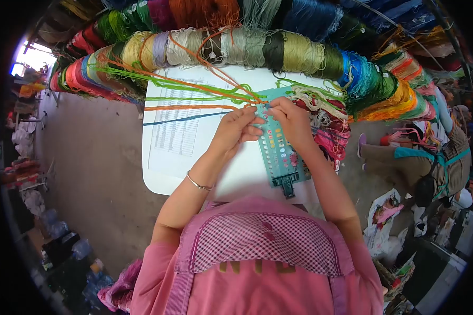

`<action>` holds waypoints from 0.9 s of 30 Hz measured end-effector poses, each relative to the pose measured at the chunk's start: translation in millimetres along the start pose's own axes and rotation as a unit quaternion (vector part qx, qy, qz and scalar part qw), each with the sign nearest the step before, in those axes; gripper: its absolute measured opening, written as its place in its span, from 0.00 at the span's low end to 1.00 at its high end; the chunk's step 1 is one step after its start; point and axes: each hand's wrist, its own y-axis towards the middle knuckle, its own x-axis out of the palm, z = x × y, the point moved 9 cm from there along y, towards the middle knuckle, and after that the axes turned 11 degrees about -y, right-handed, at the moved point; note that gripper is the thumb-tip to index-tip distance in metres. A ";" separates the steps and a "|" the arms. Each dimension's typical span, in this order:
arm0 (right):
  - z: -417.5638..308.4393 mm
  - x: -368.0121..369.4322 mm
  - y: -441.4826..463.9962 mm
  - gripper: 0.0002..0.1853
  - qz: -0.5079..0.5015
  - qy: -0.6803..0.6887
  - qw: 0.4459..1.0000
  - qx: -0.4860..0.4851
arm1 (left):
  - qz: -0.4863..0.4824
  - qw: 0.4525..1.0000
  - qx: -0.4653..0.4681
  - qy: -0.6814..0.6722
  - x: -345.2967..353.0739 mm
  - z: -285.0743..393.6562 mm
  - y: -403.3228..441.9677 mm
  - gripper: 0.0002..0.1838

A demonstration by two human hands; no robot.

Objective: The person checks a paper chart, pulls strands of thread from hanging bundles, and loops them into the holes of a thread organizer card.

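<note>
A teal card [271,152] with rows of holes and small coloured stickers lies on the white table, a dark clip [285,185] at its near end. Both my hands are at its far end. My left hand [238,129] is closed at the card's left edge, where a blue thread [186,119] runs in under the fingers. My right hand [291,122] pinches close beside it, over the holes, apparently on the same blue thread; the fingertips hide the exact grip. Green threads [194,89] and orange threads [189,107] stretch leftward from the card.
A printed sheet [176,134] lies on the white table [160,181], under the threads. Thick rolls of coloured yarn [247,48] hang across the far side. White and pink thread bundles [333,137] lie right of the card. Another person [431,157] is at the right.
</note>
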 end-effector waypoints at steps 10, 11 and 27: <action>-14.0 -3.3 1.7 0.11 0.071 -0.104 0.989 -0.074 | -0.002 0.980 0.121 0.160 10.2 23.3 5.1 0.12; -12.0 -4.8 2.4 0.12 0.065 -0.079 0.993 -0.061 | 0.008 0.973 0.143 0.183 13.8 29.1 5.6 0.11; -7.1 6.1 -0.1 0.32 0.012 -0.159 0.987 0.030 | -0.100 0.990 -0.002 -0.098 6.0 29.9 2.7 0.17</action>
